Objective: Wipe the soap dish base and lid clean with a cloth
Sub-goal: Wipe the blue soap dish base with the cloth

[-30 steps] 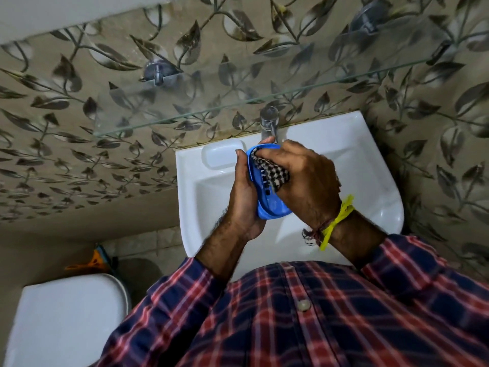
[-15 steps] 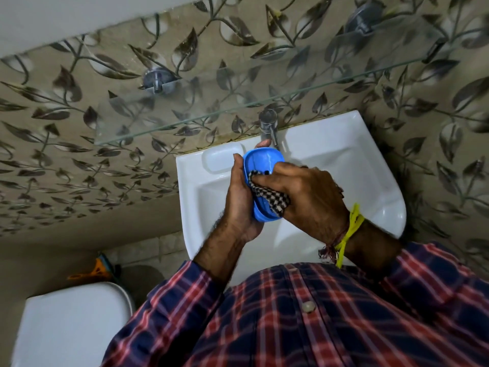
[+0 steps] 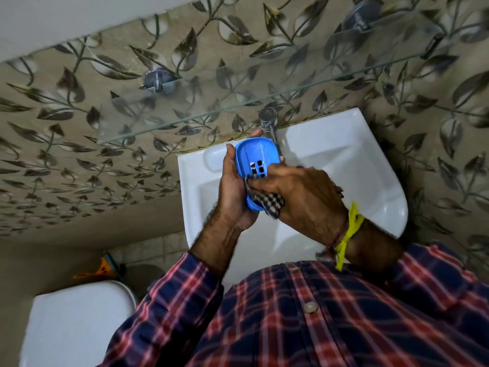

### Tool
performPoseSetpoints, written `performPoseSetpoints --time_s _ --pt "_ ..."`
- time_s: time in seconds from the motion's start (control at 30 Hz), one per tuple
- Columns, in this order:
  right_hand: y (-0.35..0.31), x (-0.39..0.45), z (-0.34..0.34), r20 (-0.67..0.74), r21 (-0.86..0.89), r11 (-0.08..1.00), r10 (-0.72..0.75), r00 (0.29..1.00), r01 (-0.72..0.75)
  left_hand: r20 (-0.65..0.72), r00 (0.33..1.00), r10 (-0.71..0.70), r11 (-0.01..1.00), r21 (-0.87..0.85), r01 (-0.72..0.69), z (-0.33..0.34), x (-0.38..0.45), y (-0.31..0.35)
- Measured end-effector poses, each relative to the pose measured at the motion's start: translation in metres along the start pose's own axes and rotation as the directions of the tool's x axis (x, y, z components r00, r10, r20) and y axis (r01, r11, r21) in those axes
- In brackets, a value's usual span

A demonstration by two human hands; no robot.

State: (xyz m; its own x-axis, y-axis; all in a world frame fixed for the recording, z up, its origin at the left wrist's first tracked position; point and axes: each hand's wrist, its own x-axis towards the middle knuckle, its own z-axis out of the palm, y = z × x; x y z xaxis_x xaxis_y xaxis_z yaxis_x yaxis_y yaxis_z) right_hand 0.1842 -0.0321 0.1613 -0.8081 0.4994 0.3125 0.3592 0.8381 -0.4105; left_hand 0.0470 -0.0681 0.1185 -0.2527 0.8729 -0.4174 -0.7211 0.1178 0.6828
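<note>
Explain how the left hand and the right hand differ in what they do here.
The left hand grips the blue soap dish by its edge; the right hand presses the checked cloth into it. The right wrist wears a yellow band; the left wrist is bare. Both are over the white sink.

The left hand covers the near left rim of the blue soap dish base, and the right hand hides its lower end along with most of the checked cloth bunched in its grip. The faucet spout disappears behind the base. The toilet tank is cut off by the bottom edge.
</note>
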Motion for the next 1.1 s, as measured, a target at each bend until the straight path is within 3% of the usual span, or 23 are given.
performPoseSetpoints --time_s 0.07,0.2,0.33,0.47,0.63,0.73,0.9,1.03,1.1 --pt "0.002 -0.010 -0.003 0.033 -0.011 1.000 -0.027 0.999 0.027 -0.017 1.000 0.005 1.000 0.017 -0.004 -0.003 0.001 0.001" --pt "0.007 -0.003 -0.001 -0.029 0.013 0.996 0.093 0.995 -0.093 -0.028 0.999 0.021 0.999 0.044 -0.020 0.000 0.001 -0.003" --pt "0.006 -0.014 0.000 0.048 0.001 0.999 -0.046 0.998 0.046 -0.028 0.998 0.059 0.997 0.050 -0.058 0.002 0.000 0.007" --pt "0.010 -0.008 -0.003 0.013 0.030 0.996 0.082 0.997 -0.083 -0.031 0.997 0.064 0.996 0.066 -0.062 0.003 0.001 0.000" --pt "0.011 -0.013 0.000 0.165 0.000 1.000 -0.020 0.986 0.021 -0.011 0.997 0.082 0.993 0.086 -0.081 0.000 -0.001 0.011" --pt "0.016 -0.010 -0.004 0.102 -0.050 0.998 0.042 0.994 -0.037 -0.029 0.996 0.081 0.994 0.076 -0.079 0.000 0.000 0.007" --pt "0.014 -0.010 0.001 0.134 -0.072 0.997 -0.031 0.990 0.041 -0.009 0.996 0.086 0.994 0.074 -0.085 -0.003 0.000 0.014" --pt "0.010 -0.005 -0.001 -0.022 -0.027 0.992 0.120 0.992 -0.121 -0.038 0.995 0.091 0.992 0.091 -0.087 0.001 0.003 0.006" --pt "0.004 -0.002 0.004 -0.009 0.000 0.995 0.096 0.995 -0.096 -0.034 0.995 0.089 0.992 0.096 -0.085 -0.001 0.002 0.009"
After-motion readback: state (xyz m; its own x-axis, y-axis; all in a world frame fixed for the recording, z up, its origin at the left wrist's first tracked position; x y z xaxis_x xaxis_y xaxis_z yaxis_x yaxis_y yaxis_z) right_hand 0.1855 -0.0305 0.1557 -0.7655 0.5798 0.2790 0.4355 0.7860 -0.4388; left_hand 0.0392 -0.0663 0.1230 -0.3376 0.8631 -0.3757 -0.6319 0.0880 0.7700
